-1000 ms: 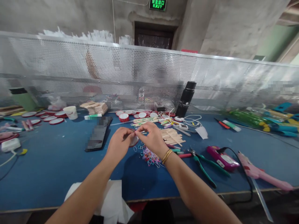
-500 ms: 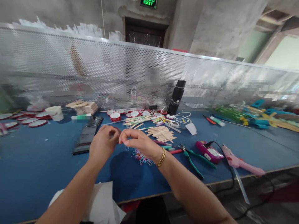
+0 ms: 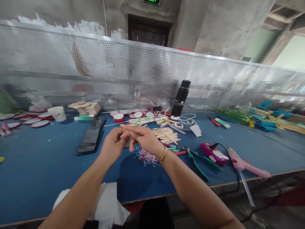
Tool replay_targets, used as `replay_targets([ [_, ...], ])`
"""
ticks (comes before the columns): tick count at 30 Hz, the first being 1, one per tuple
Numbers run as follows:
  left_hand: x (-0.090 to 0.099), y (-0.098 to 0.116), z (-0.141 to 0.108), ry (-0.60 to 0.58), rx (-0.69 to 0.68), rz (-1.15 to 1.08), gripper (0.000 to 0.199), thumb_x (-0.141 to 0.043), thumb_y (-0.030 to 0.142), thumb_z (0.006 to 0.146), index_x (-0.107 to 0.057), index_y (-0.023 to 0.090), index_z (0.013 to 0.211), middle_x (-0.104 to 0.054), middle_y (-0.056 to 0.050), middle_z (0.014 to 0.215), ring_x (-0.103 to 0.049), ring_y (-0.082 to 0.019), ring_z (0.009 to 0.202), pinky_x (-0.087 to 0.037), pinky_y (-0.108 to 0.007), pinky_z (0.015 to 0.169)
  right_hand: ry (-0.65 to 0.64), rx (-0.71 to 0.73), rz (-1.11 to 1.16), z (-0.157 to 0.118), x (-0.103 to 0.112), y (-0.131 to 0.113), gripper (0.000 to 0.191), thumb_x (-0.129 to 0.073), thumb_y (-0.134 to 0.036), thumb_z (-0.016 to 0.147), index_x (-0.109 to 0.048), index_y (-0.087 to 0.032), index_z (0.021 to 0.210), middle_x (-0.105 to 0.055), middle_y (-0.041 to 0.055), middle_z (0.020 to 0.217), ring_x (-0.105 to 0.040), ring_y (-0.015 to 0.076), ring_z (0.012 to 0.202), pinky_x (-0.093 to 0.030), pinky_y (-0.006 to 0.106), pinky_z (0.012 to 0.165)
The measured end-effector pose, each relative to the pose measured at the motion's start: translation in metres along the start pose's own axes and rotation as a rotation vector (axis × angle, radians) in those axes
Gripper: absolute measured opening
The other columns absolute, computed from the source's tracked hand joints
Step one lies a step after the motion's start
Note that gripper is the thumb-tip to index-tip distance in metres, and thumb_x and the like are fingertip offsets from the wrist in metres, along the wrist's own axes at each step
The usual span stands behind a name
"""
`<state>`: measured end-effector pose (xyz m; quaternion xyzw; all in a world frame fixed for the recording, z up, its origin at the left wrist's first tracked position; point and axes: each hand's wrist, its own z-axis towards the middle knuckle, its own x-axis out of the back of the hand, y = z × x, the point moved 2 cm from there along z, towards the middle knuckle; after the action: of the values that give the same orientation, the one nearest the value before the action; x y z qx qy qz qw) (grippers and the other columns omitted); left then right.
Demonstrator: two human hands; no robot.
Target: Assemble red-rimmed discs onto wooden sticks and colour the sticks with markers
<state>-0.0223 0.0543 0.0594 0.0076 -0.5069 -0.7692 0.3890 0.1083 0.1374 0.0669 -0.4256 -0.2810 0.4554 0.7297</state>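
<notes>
Paper sheet (image 3: 105,203) hangs off the near table edge at 6 o'clock, under the left forearm. Both hands meet over the blue table (image 3: 47,178) just above centre. Left hand (image 3: 113,145) curls around something small between its fingertips, possibly a round disc, too hidden to name. Right hand (image 3: 143,137) lies across it, fingers stretched flat toward 9 o'clock, touching the left fingertips; cannot tell if it grips anything.

Risk, as a judgement: the small piece could slip from the pinch and drop into the rubber band pile (image 3: 146,156) right beneath the wrists at 5 o'clock, since the grip is fingertips only.

The bands look tiny, thin, multicoloured, loosely tangled. Green-handled pliers (image 3: 196,160) and a pink glue gun (image 3: 243,163) lie at 3 o'clock. Wooden sticks (image 3: 166,135) sit just beyond the hands, a dark phone (image 3: 90,140) at 10 o'clock, red-rimmed lids (image 3: 133,115) and a black bottle (image 3: 181,97) farther back by the perforated screen (image 3: 71,73).
</notes>
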Motion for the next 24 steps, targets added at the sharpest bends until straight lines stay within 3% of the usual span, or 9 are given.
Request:
replay_targets([
  [3,-0.003,-0.001,-0.001,0.023,0.062,-0.089,0.021,-0.061,0.038,0.083,-0.071,0.02,0.087,-0.069,-0.006,0.091,-0.061,-0.022,0.085,-0.047,-0.033,0.075,0.18,0.059,-0.063,0.0,0.011,-0.006,0.042,-0.054,-0.036,0.095,-0.059,-0.037,0.136,-0.072,0.0,0.116,-0.059,0.0054,0.05,-0.055,0.027,0.055],
  [6,-0.003,-0.003,-0.002,0.002,0.089,-0.139,0.018,-0.059,0.024,0.078,-0.07,0.02,0.091,-0.07,-0.006,0.099,-0.061,-0.021,0.086,-0.047,-0.032,0.075,0.293,0.116,-0.322,-0.002,0.024,-0.015,0.061,-0.068,-0.039,0.088,-0.047,-0.038,0.146,-0.069,0.0035,0.126,-0.06,0.0077,0.053,-0.056,0.031,0.057],
  [8,-0.003,-0.004,-0.002,-0.024,0.122,-0.218,0.022,-0.057,0.018,0.074,-0.066,0.02,0.094,-0.07,-0.004,0.096,-0.061,-0.019,0.081,-0.047,-0.03,0.071,0.287,0.174,-0.561,-0.003,0.029,-0.019,0.077,-0.078,-0.044,0.08,-0.043,-0.035,0.148,-0.064,0.0071,0.134,-0.069,0.0146,0.072,-0.06,0.041,0.08],
  [11,-0.001,-0.002,-0.002,0.03,0.161,-0.314,0.043,-0.063,0.015,0.068,-0.057,0.021,0.11,-0.07,-0.001,0.09,-0.064,-0.019,0.078,-0.048,-0.029,0.068,0.255,0.224,-0.909,-0.005,0.03,-0.019,0.089,-0.085,-0.054,0.069,-0.044,-0.028,0.144,-0.06,0.0122,0.137,-0.067,0.0302,0.112,-0.041,0.057,0.11],
  [15,0.002,0.004,-0.002,0.102,0.223,-0.358,0.067,-0.076,0.024,0.065,-0.048,0.019,0.125,-0.074,-0.003,0.09,-0.067,-0.022,0.078,-0.052,-0.034,0.072,0.172,0.243,-1.097,-0.006,0.022,-0.014,0.092,-0.088,-0.06,0.062,-0.047,-0.025,0.137,-0.058,0.0141,0.139,-0.051,0.0366,0.133,-0.033,0.056,0.114],
  [24,0.003,0.011,-0.002,0.104,0.208,-0.398,0.041,-0.079,0.029,0.061,-0.064,0.017,0.098,-0.073,-0.003,0.09,-0.066,-0.019,0.081,-0.05,-0.032,0.076,0.106,0.269,-1.082,-0.005,0.011,-0.003,0.088,-0.088,-0.061,0.059,-0.048,-0.025,0.128,-0.059,0.0117,0.132,-0.053,0.0334,0.128,-0.036,0.05,0.11],
])
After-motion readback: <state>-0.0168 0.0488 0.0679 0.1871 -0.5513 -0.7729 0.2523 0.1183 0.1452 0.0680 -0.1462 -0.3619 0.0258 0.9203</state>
